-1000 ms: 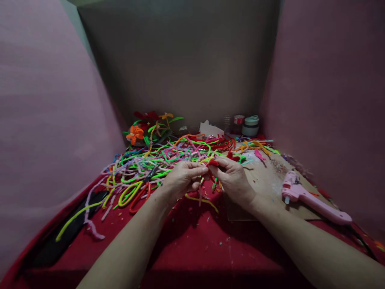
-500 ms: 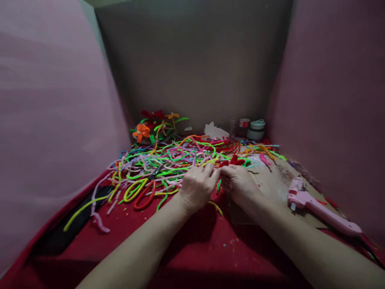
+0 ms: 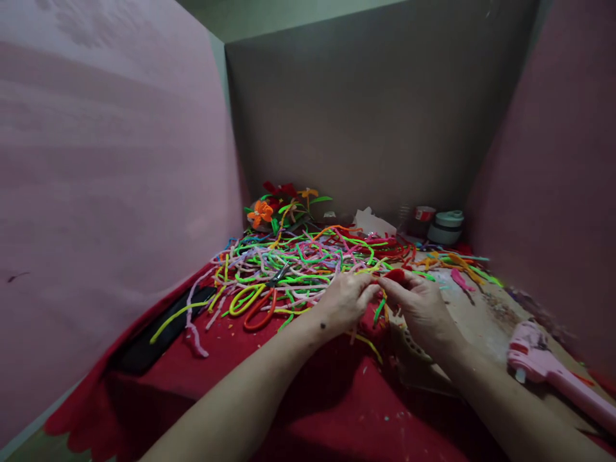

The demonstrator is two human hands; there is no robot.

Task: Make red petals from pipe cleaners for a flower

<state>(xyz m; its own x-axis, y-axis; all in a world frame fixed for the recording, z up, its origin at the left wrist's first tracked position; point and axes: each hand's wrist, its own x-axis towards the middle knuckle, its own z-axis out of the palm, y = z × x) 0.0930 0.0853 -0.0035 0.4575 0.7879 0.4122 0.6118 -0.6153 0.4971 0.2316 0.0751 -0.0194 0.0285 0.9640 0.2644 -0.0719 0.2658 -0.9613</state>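
Observation:
Close together above the front of the pile, both hands work on a red fuzzy pipe-cleaner piece (image 3: 395,275) with petal-like loops. My left hand (image 3: 342,299) is closed, its thumb and finger pinching at the left end of that piece. My right hand (image 3: 426,309) grips it from the right with thumb and fingers, and covers much of it. A loose heap of coloured pipe cleaners (image 3: 308,264) spreads behind and left of the hands. Scissors (image 3: 273,300) with one yellow and one red handle lie at the heap's near edge.
A pink glue gun (image 3: 548,369) rests on the cardboard (image 3: 469,321) at right. A dark flat object (image 3: 158,340) lies on the red cloth (image 3: 226,366) at left. Pipe-cleaner flowers (image 3: 262,212) and a lidded container (image 3: 446,228) stand at the back.
The view has swung left, so everything sits farther right. My hands stay together on the red piece; the right hand has turned and its petals show less.

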